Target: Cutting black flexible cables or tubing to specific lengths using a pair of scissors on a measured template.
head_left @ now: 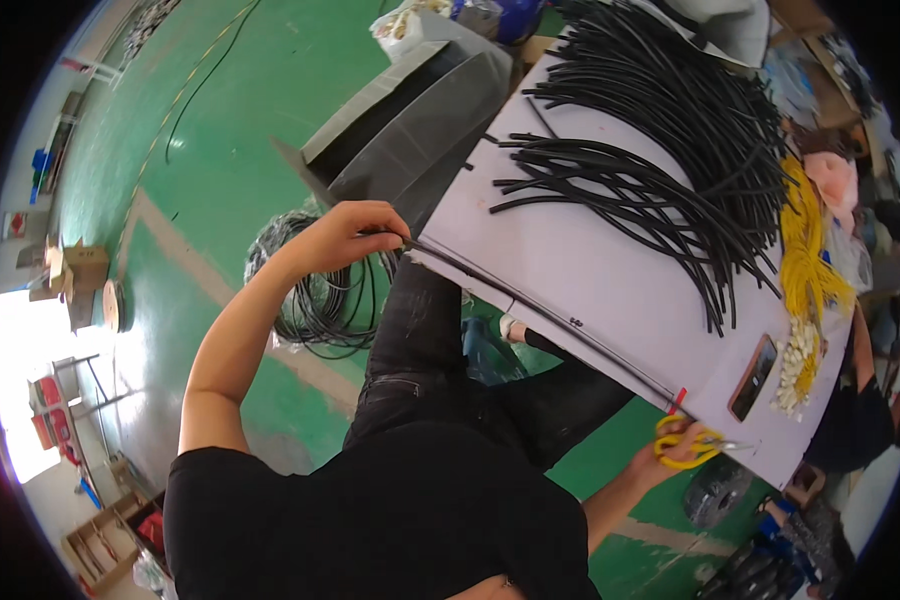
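Note:
A long black cable (540,300) stretches along the near edge of the white table (610,255). At the table's left corner, the fingers of my left hand (360,235) pinch its end. Near the right end of that edge my right hand (670,455) grips yellow-handled scissors (708,447), their blades pointing right over the tabletop. Whether that hand also touches the cable cannot be made out. Just above it a red strip (677,398) marks the edge. Cut black pieces (620,185) lie in a loose group mid-table, with a thicker pile of them (670,90) behind.
A phone (753,376) lies at the table's right, beside a yellow wire bundle with white connectors (798,360). Left of the table stand a grey bin (400,130) and a coil of black cable (325,300) on the green floor. Another person (850,420) sits at the far right.

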Motion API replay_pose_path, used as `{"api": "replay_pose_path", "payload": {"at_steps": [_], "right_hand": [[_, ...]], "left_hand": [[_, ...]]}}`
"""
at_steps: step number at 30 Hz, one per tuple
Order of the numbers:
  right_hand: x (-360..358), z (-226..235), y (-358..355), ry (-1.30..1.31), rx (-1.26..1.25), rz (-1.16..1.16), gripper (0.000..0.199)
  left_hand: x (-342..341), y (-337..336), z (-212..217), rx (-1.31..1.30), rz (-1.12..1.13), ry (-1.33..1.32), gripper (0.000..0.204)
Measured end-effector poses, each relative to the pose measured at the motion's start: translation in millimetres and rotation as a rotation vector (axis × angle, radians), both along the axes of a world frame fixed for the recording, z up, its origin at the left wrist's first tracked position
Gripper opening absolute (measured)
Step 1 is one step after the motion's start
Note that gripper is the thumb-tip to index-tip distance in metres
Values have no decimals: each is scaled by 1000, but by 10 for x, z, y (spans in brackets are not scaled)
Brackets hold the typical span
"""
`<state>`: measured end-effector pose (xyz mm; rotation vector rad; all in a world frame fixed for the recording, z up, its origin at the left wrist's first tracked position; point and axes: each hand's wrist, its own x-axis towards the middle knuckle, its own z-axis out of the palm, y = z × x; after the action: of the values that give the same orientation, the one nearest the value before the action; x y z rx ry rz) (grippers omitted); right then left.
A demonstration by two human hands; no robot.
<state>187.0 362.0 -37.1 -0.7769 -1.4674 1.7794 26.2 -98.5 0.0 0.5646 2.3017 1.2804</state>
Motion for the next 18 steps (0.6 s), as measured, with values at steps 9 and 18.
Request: {"api": "replay_pose_path", "payload": {"at_steps": [9, 18], "right_hand": [[-1392, 421, 670, -230, 775, 161, 13], [-1146, 326, -1296, -237, -97, 1123, 18]], "left_hand": [[-740, 859, 93, 82, 378, 58, 18], [-816, 1037, 172, 222, 474, -137, 21]]}}
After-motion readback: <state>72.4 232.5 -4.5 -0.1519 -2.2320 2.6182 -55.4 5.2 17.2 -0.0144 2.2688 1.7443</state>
